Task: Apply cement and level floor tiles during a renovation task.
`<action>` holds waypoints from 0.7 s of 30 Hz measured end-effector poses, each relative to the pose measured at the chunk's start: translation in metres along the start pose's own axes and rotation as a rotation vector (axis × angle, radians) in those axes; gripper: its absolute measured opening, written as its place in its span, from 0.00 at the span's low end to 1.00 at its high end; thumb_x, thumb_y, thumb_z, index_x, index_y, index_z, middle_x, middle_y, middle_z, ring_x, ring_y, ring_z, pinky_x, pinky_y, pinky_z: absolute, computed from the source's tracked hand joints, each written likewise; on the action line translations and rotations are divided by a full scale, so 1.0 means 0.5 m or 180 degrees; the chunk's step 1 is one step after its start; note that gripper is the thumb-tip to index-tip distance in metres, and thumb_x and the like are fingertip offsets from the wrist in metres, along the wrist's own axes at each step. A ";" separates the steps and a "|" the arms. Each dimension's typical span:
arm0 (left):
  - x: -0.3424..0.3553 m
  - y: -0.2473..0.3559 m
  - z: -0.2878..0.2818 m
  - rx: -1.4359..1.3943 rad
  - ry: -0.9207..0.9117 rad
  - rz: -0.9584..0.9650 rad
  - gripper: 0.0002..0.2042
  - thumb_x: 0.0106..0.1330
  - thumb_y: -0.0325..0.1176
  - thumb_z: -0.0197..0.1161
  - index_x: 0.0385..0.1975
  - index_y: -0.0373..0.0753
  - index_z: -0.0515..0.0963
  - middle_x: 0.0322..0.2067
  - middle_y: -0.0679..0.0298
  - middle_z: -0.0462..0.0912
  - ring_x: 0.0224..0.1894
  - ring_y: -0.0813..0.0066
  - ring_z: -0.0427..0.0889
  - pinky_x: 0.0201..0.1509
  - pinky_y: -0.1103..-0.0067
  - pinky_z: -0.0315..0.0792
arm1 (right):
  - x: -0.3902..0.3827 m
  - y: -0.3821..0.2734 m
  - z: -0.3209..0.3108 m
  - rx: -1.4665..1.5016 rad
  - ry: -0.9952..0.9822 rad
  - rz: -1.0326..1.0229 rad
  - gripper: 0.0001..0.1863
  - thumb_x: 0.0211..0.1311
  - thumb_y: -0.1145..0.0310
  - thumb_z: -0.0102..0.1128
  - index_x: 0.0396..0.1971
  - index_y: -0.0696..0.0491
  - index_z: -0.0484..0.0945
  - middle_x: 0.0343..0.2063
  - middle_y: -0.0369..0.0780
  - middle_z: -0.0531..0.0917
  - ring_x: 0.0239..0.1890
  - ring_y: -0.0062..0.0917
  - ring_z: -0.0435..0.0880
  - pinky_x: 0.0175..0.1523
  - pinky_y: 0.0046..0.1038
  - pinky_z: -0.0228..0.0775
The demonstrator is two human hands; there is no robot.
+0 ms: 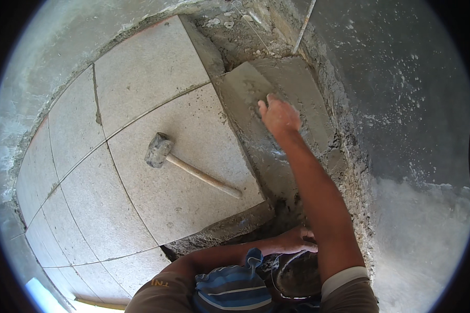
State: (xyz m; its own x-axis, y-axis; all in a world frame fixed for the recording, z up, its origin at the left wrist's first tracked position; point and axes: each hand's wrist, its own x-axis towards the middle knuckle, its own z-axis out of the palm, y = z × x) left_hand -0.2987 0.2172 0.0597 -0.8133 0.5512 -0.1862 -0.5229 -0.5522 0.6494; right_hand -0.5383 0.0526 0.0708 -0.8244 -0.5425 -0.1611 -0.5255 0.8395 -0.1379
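My right hand (281, 116) is closed, knuckles up, over a flat rectangular trowel (246, 81) smeared with grey mortar; its handle is hidden under the fingers. The trowel lies on a bed of wet mortar (305, 86) beside the laid tiles. My left hand (293, 241) is low, next to a bucket (301, 276), with its fingers partly hidden by my right forearm. A rubber mallet (159, 150) with a wooden handle rests on the large light tile (193, 130) left of the trowel.
Several light tiles (146, 62) with dark joints cover the left side. Rough, broken concrete (352, 172) borders the mortar on the right, with a grey floor (402, 78) beyond. A thin rod (304, 26) leans at the top. Loose rubble (235, 36) lies beyond the mortar.
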 end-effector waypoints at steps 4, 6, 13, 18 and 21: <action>-0.012 0.013 -0.002 0.0349 0.0001 -0.0059 0.20 0.66 0.35 0.68 0.54 0.32 0.80 0.52 0.60 0.84 0.56 0.72 0.79 0.64 0.71 0.68 | 0.047 0.065 -0.019 0.0040 0.0054 0.0223 0.25 0.70 0.45 0.52 0.56 0.47 0.79 0.45 0.53 0.86 0.50 0.47 0.85 0.55 0.46 0.76; -0.007 0.016 -0.003 0.0418 -0.0041 -0.0078 0.21 0.66 0.36 0.68 0.56 0.32 0.79 0.51 0.59 0.85 0.55 0.72 0.79 0.63 0.72 0.69 | 0.062 0.106 -0.021 0.0173 0.0072 0.0478 0.24 0.69 0.46 0.55 0.51 0.51 0.80 0.45 0.52 0.86 0.52 0.48 0.84 0.56 0.44 0.76; -0.006 0.021 -0.005 0.0517 -0.0061 -0.0081 0.26 0.66 0.42 0.70 0.58 0.32 0.78 0.47 0.59 0.86 0.50 0.72 0.80 0.58 0.75 0.70 | -0.003 0.165 -0.010 0.0778 -0.0218 -0.0520 0.25 0.65 0.46 0.60 0.49 0.52 0.83 0.45 0.54 0.85 0.50 0.51 0.83 0.56 0.43 0.76; -0.014 0.031 -0.003 0.0434 -0.0124 -0.0127 0.26 0.65 0.44 0.72 0.57 0.33 0.79 0.44 0.61 0.87 0.47 0.75 0.81 0.56 0.77 0.71 | -0.124 0.211 0.003 0.0578 -0.0431 -0.0497 0.26 0.64 0.44 0.61 0.51 0.49 0.82 0.45 0.53 0.85 0.50 0.49 0.83 0.56 0.45 0.76; -0.008 0.023 0.002 0.0427 -0.0082 0.0081 0.25 0.64 0.44 0.72 0.56 0.33 0.80 0.43 0.62 0.87 0.46 0.75 0.81 0.56 0.77 0.71 | -0.195 0.262 -0.003 0.0537 -0.0563 -0.0494 0.26 0.64 0.44 0.62 0.52 0.49 0.82 0.43 0.52 0.86 0.49 0.50 0.84 0.54 0.46 0.76</action>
State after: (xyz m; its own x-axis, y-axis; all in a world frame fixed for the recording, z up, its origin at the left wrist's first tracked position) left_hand -0.3013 0.2092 0.0687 -0.8181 0.5550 -0.1505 -0.4620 -0.4786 0.7467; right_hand -0.5271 0.2156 0.0699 -0.6796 -0.6733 -0.2912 -0.5881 0.7373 -0.3325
